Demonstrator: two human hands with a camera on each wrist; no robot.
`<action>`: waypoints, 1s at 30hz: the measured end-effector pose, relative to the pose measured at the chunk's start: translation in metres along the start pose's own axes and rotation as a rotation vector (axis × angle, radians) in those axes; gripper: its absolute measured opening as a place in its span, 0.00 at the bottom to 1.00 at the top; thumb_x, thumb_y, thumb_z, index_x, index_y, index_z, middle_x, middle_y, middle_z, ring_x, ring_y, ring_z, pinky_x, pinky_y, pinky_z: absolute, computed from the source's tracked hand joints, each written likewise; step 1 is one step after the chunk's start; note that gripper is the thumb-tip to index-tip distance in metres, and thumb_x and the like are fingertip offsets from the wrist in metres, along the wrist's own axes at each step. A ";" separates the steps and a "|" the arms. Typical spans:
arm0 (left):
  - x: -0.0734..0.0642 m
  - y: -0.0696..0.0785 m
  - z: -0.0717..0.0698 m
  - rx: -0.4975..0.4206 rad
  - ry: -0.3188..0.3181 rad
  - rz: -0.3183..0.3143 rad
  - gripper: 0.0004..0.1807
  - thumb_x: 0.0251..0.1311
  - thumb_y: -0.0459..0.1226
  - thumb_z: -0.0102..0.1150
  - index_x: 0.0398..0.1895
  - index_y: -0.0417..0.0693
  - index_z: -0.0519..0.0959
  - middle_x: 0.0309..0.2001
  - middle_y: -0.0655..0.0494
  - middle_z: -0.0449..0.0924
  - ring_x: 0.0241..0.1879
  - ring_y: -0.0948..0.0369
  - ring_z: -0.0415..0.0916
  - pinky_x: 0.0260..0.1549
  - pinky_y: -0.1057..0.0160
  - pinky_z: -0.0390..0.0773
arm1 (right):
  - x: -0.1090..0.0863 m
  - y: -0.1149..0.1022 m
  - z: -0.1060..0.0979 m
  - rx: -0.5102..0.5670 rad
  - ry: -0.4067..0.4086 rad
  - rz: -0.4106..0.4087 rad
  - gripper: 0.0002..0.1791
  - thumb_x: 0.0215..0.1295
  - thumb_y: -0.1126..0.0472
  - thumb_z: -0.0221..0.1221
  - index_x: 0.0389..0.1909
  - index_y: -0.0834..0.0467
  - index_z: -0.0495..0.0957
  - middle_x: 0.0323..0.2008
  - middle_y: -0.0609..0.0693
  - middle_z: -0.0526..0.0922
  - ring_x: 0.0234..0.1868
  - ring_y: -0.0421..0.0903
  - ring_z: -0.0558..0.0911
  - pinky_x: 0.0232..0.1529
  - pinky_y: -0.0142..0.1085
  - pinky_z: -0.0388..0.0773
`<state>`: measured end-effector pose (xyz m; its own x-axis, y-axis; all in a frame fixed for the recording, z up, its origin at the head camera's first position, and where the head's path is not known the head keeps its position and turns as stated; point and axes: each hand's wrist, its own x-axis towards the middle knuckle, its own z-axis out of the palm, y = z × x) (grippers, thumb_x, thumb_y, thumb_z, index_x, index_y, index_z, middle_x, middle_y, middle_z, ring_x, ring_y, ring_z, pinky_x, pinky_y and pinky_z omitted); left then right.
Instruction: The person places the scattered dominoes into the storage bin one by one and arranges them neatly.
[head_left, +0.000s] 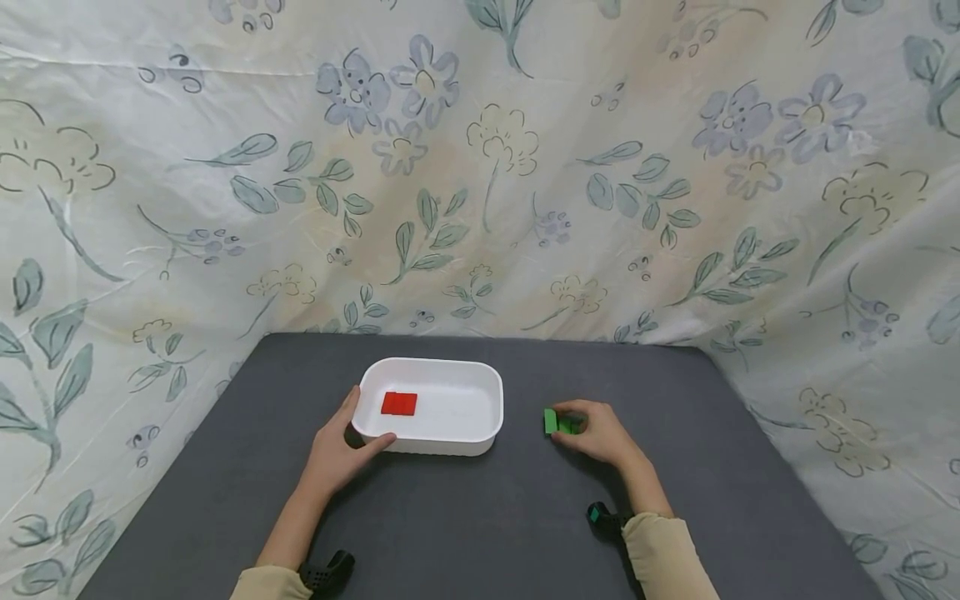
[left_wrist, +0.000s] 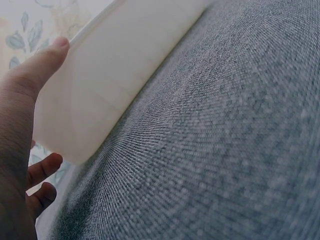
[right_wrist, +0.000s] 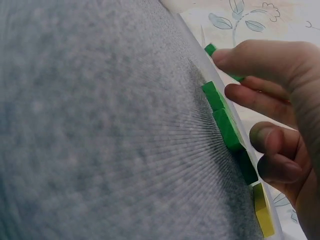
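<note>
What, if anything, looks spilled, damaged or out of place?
Nothing stands out: the red blocks sit together in the tray, which the left hand grips; the right hand pinches a green block, and I see no spill or damage.

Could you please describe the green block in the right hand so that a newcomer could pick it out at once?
On the grey table, look right of the white container to the right hand. Pinched there is the green block; unlike the other green blocks, resting on the table, it is held up.
</note>
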<state>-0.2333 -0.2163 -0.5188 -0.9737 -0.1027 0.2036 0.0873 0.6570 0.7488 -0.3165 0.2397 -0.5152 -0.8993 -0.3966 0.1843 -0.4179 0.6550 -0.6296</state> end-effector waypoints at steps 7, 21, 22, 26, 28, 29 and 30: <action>0.000 0.001 0.000 0.004 -0.007 -0.014 0.64 0.57 0.59 0.76 0.87 0.44 0.50 0.85 0.41 0.51 0.83 0.40 0.50 0.72 0.33 0.62 | -0.001 0.000 0.000 0.102 0.025 0.034 0.24 0.64 0.62 0.74 0.62 0.59 0.85 0.52 0.60 0.89 0.10 0.36 0.60 0.14 0.33 0.65; -0.001 0.003 0.000 -0.006 0.002 -0.008 0.64 0.56 0.60 0.76 0.87 0.45 0.50 0.85 0.42 0.51 0.83 0.40 0.50 0.71 0.34 0.63 | 0.000 0.001 -0.003 0.244 0.096 0.125 0.25 0.65 0.63 0.73 0.64 0.57 0.84 0.52 0.57 0.88 0.11 0.38 0.62 0.15 0.33 0.65; -0.001 0.003 0.000 -0.007 0.002 -0.009 0.64 0.56 0.60 0.75 0.87 0.45 0.50 0.85 0.42 0.51 0.83 0.40 0.50 0.71 0.34 0.63 | 0.000 0.001 -0.003 0.251 0.101 0.127 0.25 0.65 0.63 0.73 0.64 0.57 0.84 0.52 0.57 0.88 0.10 0.38 0.62 0.15 0.32 0.65; -0.002 0.003 0.000 -0.008 -0.002 -0.019 0.64 0.56 0.61 0.75 0.87 0.46 0.50 0.85 0.43 0.50 0.83 0.41 0.50 0.71 0.34 0.63 | 0.000 0.000 -0.005 0.265 0.118 0.114 0.26 0.65 0.62 0.73 0.64 0.58 0.84 0.52 0.59 0.87 0.10 0.37 0.61 0.15 0.32 0.64; -0.002 0.003 0.000 -0.006 -0.002 -0.021 0.64 0.56 0.61 0.75 0.87 0.46 0.50 0.85 0.43 0.50 0.83 0.41 0.50 0.71 0.34 0.64 | 0.000 -0.001 -0.007 0.269 0.126 0.108 0.26 0.66 0.61 0.74 0.64 0.58 0.83 0.52 0.59 0.87 0.10 0.36 0.61 0.15 0.33 0.64; -0.002 0.004 0.001 -0.006 -0.002 -0.022 0.64 0.56 0.61 0.75 0.87 0.46 0.50 0.85 0.43 0.51 0.83 0.41 0.50 0.71 0.34 0.64 | 0.000 -0.001 -0.007 0.272 0.130 0.105 0.26 0.66 0.60 0.74 0.64 0.58 0.83 0.53 0.59 0.87 0.10 0.36 0.61 0.15 0.33 0.63; -0.002 0.004 0.001 -0.005 -0.001 -0.022 0.64 0.56 0.60 0.76 0.87 0.46 0.50 0.85 0.43 0.51 0.83 0.41 0.50 0.71 0.34 0.64 | 0.000 -0.002 -0.008 0.276 0.134 0.104 0.26 0.66 0.59 0.74 0.64 0.57 0.83 0.53 0.59 0.87 0.10 0.35 0.61 0.15 0.32 0.63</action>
<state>-0.2315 -0.2128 -0.5170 -0.9756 -0.1162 0.1862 0.0668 0.6507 0.7564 -0.3166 0.2438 -0.5081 -0.9520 -0.2364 0.1945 -0.2886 0.4813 -0.8277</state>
